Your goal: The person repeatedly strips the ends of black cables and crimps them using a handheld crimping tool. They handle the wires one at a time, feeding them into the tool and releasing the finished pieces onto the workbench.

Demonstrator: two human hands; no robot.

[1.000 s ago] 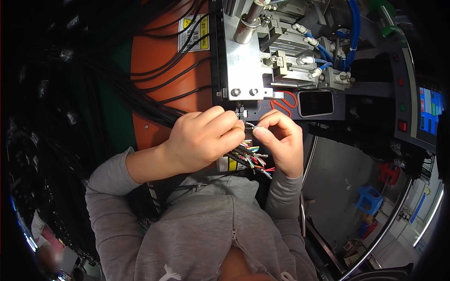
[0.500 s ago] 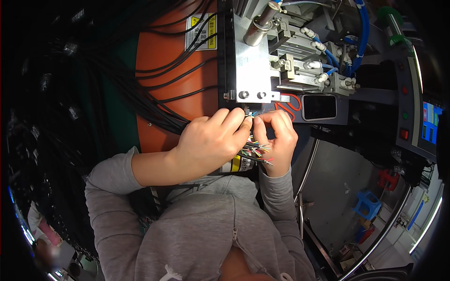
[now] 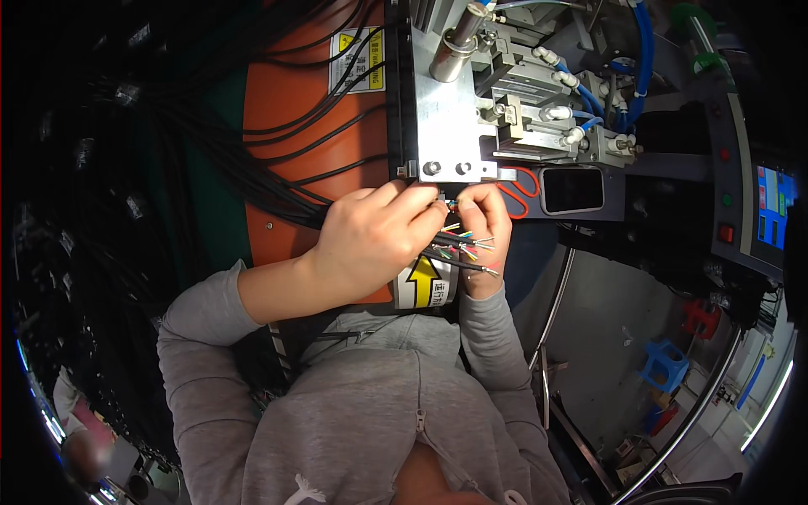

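Observation:
My left hand (image 3: 379, 229) is closed around several black cables, just below the metal block of a machine. The stripped ends of these cables (image 3: 465, 244) poke out to the right under its fingers, fanning into thin coloured wires. My right hand (image 3: 488, 223) meets it fingertip to fingertip, thumb and forefinger pinched on fine coloured wires (image 3: 453, 204). What lies between the fingertips is partly hidden. The rest of the black cable bundle (image 3: 282, 198) runs up and left from behind my left hand.
Above the hands stands the machine's bright metal block (image 3: 450, 126), with pneumatic cylinders (image 3: 539, 109) and blue hoses beside it. A phone-like dark device (image 3: 572, 190) and an orange cord (image 3: 528, 187) lie to the right. An orange surface (image 3: 337, 143) lies left; a control panel (image 3: 757, 202) stands far right.
My right hand has shifted slightly left and up, its fingers drawn closer together on the wires. The left hand has moved slightly, and the loose cable ends now reach farther right.

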